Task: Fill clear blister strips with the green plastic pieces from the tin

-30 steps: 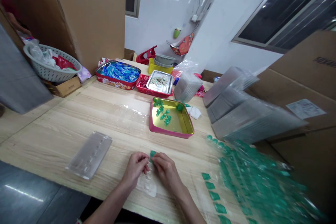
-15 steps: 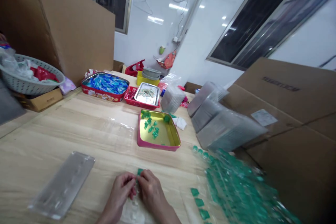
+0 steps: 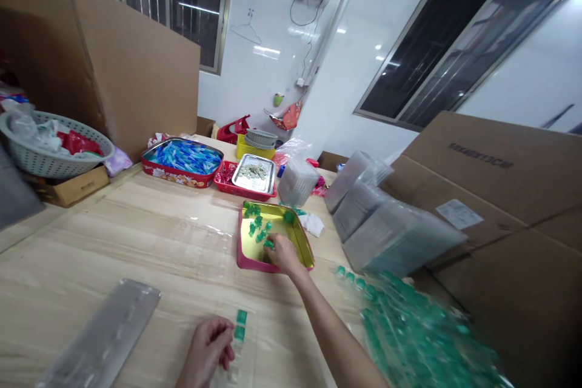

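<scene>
Just inside the pink tray rim (image 3: 254, 268), right hand (image 3: 284, 254) bunched at green pieces (image 3: 259, 224); left hand (image 3: 207, 345) curled apart.

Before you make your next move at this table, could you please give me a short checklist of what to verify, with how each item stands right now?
Right hand inside the pink-rimmed metal tray, among the green plastic pieces: ok.
Green piece held in the right hand: cannot tell, the fingers hide it.
Left hand at the clear plastic strip: ok, touching it.
Left hand's grip on that strip: cannot tell.
Two green pieces on the strip, just beyond the left hand: ok.
Clear plastic tray flat on the table, apart from both hands: ok.
</scene>
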Motion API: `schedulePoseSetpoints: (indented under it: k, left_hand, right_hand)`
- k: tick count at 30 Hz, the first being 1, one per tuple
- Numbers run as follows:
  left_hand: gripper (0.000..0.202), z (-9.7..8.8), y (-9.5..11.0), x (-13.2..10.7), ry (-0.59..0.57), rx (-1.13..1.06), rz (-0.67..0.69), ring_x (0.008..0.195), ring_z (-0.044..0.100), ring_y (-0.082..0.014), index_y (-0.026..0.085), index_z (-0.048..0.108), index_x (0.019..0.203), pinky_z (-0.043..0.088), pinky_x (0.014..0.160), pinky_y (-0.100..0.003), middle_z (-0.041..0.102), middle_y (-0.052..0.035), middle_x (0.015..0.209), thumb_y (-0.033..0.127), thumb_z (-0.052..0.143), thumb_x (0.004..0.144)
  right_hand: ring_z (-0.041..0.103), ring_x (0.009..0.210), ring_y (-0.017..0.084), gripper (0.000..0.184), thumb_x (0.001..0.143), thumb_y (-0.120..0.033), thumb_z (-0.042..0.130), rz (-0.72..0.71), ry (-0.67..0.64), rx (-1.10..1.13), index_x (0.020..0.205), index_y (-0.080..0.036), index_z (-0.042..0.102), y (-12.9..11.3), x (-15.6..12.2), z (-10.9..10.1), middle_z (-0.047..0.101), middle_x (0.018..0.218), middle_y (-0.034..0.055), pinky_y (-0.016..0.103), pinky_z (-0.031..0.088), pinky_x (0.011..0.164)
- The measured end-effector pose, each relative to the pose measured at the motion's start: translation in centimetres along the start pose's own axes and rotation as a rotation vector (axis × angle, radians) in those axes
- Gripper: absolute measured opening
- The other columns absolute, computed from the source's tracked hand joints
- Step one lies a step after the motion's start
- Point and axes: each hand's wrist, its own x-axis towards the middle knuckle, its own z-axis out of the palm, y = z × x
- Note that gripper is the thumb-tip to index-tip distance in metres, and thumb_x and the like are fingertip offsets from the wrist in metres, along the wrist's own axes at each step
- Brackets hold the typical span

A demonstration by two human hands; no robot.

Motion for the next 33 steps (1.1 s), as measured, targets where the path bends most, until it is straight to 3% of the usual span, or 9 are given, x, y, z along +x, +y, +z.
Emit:
schedulePoseSetpoints:
  k: [4,8,13,18,21,25,28,33]
  left_hand:
    - [0.033,0.0,0.0,0.0,0.008,0.014,0.024,0.037,0.046,-0.0094,0.013,0.057,0.065,0.032,0.036,-0.019,0.053,0.0023,0.041,0.043,0.068,0.056]
    - [0.029,0.1,0.3,-0.3,0.012,0.005,0.032,0.039,0.048,-0.0098,0.013,0.058,0.065,0.034,0.038,-0.02,0.053,0.0024,0.043,0.04,0.066,0.058]
    - [0.024,-0.1,0.8,-0.7,0.015,-0.031,0.029,0.042,0.05,-0.0101,0.012,0.059,0.066,0.035,0.04,-0.02,0.054,0.0027,0.047,0.034,0.066,0.059]
    - [0.024,-0.4,1.9,-1.3,0.014,-0.109,0.004,0.043,0.052,-0.0097,0.011,0.061,0.068,0.035,0.041,-0.021,0.056,0.0016,0.053,0.032,0.067,0.057]
    - [0.026,-0.5,2.5,-1.5,0.004,-0.175,-0.022,0.044,0.054,-0.01,0.011,0.061,0.069,0.034,0.042,-0.021,0.058,0.0006,0.057,0.032,0.068,0.056]
    - [0.026,-0.6,2.6,-1.5,-0.013,-0.193,-0.031,0.043,0.053,-0.0098,0.011,0.061,0.067,0.032,0.041,-0.021,0.058,0.0002,0.056,0.032,0.07,0.056]
    - [0.025,-0.7,2.5,-1.5,-0.029,-0.198,-0.026,0.044,0.053,-0.0099,0.011,0.061,0.067,0.032,0.041,-0.021,0.058,0.0001,0.056,0.032,0.07,0.057]
    - [0.023,-0.6,2.7,-1.6,-0.029,-0.197,-0.038,0.044,0.053,-0.0096,0.011,0.06,0.067,0.032,0.042,-0.021,0.057,0.0004,0.055,0.03,0.069,0.057]
  right_hand:
    - [0.058,0.083,0.025,0.012,0.06,-0.005,0.064,0.095,-0.017,0.055,0.07,-0.012,0.061,0.6,1.9,1.1,0.062,0.071,0.0074,0.03,0.04,0.072]
    - [0.06,0.073,0.021,0.013,0.066,-0.015,0.061,0.113,-0.058,0.236,0.078,-0.013,0.064,0.5,0.8,0.4,0.062,0.066,0.0042,0.03,0.044,0.068]
    - [0.063,0.069,0.018,0.033,0.077,-0.043,0.055,0.117,-0.143,0.545,0.092,-0.015,0.065,-1.3,-5.7,-0.7,0.066,0.076,0.0052,0.031,0.051,0.064]
    - [0.063,0.07,0.018,0.023,0.07,-0.037,0.068,0.199,-0.094,0.922,0.081,-0.017,0.065,-3.8,-13.6,1.2,0.066,0.074,0.0038,0.031,0.052,0.067]
    - [0.062,0.074,0.018,0.013,0.071,-0.03,0.067,0.149,-0.026,0.805,0.076,-0.018,0.068,-4.5,-16.6,3.4,0.067,0.076,0.0042,0.03,0.05,0.069]
    - [0.063,0.081,0.02,0.011,0.076,-0.026,0.061,0.128,0.076,0.672,0.081,-0.019,0.069,-4.8,-18.5,5.4,0.069,0.084,0.0064,0.031,0.049,0.075]
    - [0.063,0.086,0.02,0.011,0.078,-0.023,0.059,0.073,0.1,0.649,0.084,-0.02,0.068,-4.6,-19.0,5.8,0.069,0.089,0.0066,0.032,0.049,0.08]
    - [0.063,0.086,0.02,0.013,0.082,-0.02,0.055,-0.073,0.01,0.575,0.085,-0.021,0.068,-4.3,-19.5,5.5,0.068,0.09,0.0077,0.033,0.051,0.077]
